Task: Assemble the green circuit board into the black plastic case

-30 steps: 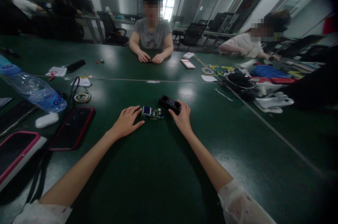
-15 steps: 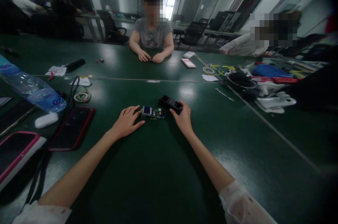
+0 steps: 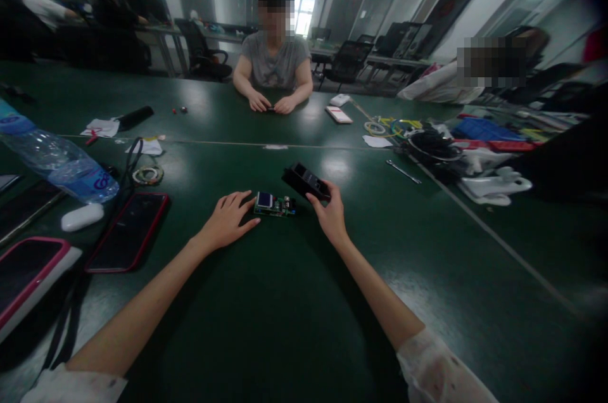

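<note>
On the green table (image 3: 266,301) lies a small circuit board (image 3: 276,204) with a little square screen at its left end. My left hand (image 3: 228,218) rests flat beside that end, fingers spread; whether a fingertip touches the board I cannot tell. A black plastic case (image 3: 308,180) with cut-out openings is pinched at its right end between the thumb and fingers of my right hand (image 3: 330,210). The case is tilted, its left end raised, just behind and to the right of the board.
At left are a water bottle (image 3: 61,159), a red-edged phone (image 3: 128,232), a white earbud case (image 3: 82,217) and a pink-edged phone (image 3: 33,276). A wrench (image 3: 403,172) and a heap of cables (image 3: 430,142) lie at right. Across the table sits a person (image 3: 274,61), hands on the tabletop.
The left end of the black case has been lifted and the case tipped in my right hand. My left hand and the circuit board have stayed in place. The person at right has leaned.
</note>
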The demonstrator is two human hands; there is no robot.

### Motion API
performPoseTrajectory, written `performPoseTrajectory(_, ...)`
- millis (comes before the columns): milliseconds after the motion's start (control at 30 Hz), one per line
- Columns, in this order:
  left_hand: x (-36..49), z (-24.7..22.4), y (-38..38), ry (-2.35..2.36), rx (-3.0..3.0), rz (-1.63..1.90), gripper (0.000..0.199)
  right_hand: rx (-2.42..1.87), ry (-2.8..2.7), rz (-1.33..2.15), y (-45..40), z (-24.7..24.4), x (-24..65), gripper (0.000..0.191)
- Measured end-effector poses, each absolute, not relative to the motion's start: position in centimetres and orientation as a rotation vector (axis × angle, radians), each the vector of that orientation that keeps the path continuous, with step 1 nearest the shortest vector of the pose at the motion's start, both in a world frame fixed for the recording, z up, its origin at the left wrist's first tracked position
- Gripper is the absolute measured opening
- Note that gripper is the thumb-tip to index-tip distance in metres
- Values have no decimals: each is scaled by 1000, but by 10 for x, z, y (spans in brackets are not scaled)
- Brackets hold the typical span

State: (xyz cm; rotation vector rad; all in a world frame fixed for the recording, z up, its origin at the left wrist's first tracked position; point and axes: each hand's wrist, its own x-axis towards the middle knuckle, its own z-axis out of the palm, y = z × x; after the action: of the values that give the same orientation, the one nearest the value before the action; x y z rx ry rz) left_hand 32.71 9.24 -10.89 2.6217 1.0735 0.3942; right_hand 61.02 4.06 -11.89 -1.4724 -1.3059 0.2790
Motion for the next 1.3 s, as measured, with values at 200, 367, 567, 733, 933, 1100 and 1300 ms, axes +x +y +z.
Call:
performPoseTrajectory(200,327,-110,93,1083,2645,393,56,-1352,-1501,444,34,-96,590,49)
performPoseTrajectory(367,328,-112,93,1089,2678,414,55,-1332,-1630,507,31,-93,586,48)
performPoseTrajectory(567,328,-114,94,1087,2728,419,54,-1321,-1702,545,31,-98,588,49)
performPoseTrajectory(733,328,-113,92,1116,2706,436,65,-1331,-1716,551,32,-104,590,49)
performPoseTrajectory(933,330,-112,92,1154,2681,391,72,-1388,-1814,485,30,-106,590,53)
performPoseTrajectory(1100,331,-111,92,1177,2668,380,73,-1408,-1873,479,29,-110,588,54)
performPoseTrajectory(1300,329,-110,92,1135,2678,385,68,-1377,-1847,529,30,-111,588,52)
